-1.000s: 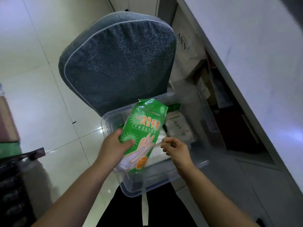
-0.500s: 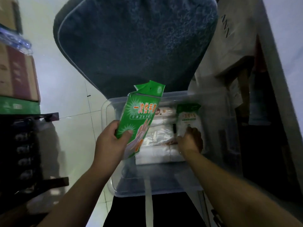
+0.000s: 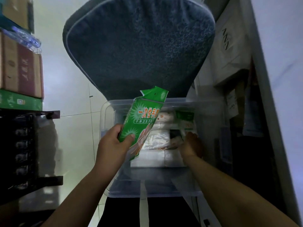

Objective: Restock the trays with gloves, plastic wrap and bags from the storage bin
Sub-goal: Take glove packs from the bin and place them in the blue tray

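While your left grip (image 3: 113, 145) clasps the green glove packet (image 3: 141, 118), long axis near upright, over the storage bin (image 3: 152, 193) | your right grip (image 3: 191, 145) sits inside, nearer the white packets (image 3: 157, 140) | closure not discernible.

Green glove packet (image 3: 142, 118) with white starbursts and orange lettering; mottled blue-grey cushion (image 3: 139, 46), pale-piped.

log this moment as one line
left hand: holds green glove pack over clear bin | right hand: inside bin among packets, grip unclear
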